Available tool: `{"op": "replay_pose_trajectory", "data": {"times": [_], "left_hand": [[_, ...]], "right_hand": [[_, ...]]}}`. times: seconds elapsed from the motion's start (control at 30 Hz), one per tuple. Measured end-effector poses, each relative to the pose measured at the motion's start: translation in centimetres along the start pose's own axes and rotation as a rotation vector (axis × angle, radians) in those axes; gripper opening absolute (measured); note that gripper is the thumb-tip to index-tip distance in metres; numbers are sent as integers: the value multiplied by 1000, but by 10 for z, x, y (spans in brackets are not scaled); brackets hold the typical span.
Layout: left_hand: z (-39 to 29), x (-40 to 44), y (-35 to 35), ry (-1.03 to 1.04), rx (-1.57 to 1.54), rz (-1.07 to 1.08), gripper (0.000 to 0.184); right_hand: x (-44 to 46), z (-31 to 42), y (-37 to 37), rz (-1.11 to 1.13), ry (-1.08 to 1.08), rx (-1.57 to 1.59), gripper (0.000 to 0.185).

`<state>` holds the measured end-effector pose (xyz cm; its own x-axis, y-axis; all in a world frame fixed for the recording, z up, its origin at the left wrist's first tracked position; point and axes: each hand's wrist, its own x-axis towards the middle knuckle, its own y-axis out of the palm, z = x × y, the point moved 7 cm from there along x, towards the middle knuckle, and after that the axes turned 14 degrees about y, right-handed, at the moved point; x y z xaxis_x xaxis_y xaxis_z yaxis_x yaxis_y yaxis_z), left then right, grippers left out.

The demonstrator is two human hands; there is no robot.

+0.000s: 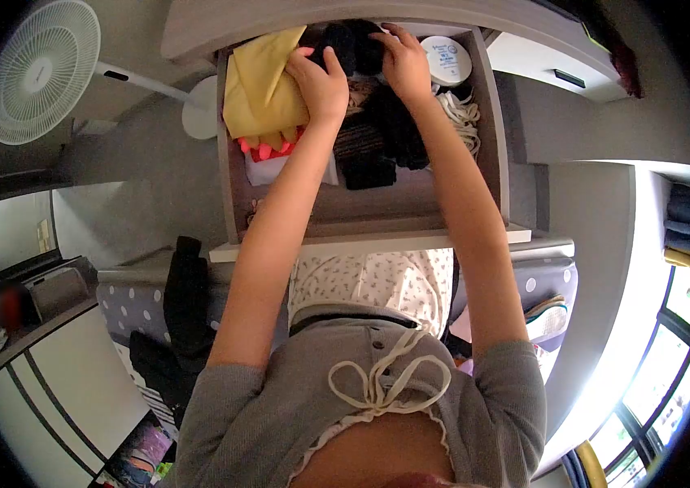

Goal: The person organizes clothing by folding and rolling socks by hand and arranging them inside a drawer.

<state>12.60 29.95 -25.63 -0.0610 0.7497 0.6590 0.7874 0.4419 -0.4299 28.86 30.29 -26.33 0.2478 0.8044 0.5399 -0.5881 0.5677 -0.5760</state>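
Observation:
A pulled-out drawer [337, 211] holds folded clothing and small items. At its back lie dark bundles of cloth, seemingly rolled. My left hand [318, 85] is closed at the left one, a black cloth bundle [337, 47], its fingers partly hidden by the cloth. My right hand [406, 65] grips the other black cloth bundle [368, 50] from the right, fingertips on its top. Yellow folded cloth [264, 85] lies left of my left hand, above red cloth [268, 150]. Nearer me are a dark striped folded cloth [367, 150] and black cloth [398, 126].
A round white container [446, 61] and white cords [463, 118] occupy the drawer's right side. A white fan [42, 71] stands at the left. Behind the drawer is a wooden furniture edge [231, 24]. Dark clothing [186, 301] lies on the dotted seat [125, 305].

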Motion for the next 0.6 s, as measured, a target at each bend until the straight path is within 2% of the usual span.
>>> {"op": "replay_pose_trajectory", "data": {"times": [0.07, 0.13, 0.17, 0.23, 0.3, 0.37, 0.47, 0.6], "left_hand": [[0, 0, -4, -8, -25, -83, 29], [-3, 2, 1, -22, -17, -64, 25], [-4, 1, 4, -30, -11, -56, 24], [-5, -1, 16, -53, 60, 107, 23], [-4, -3, 24, -96, 122, 245, 24], [-9, -1, 26, -11, 230, 341, 27], [-20, 3, 29, 124, 398, 542, 37], [0, -7, 36, 164, 432, 677, 49]], "right_hand": [[-1, 4, -1, 77, -11, 9, 29], [-1, 7, 1, 176, 48, -55, 33], [-3, 11, 2, 148, 17, -104, 35], [-7, 18, 5, 90, -52, -203, 40], [-11, 8, 15, 148, 33, -173, 41], [-14, 0, 20, 189, 138, -116, 41], [-19, 16, 20, 68, -48, -413, 39], [-29, 12, 33, 116, -51, -425, 39]]}}
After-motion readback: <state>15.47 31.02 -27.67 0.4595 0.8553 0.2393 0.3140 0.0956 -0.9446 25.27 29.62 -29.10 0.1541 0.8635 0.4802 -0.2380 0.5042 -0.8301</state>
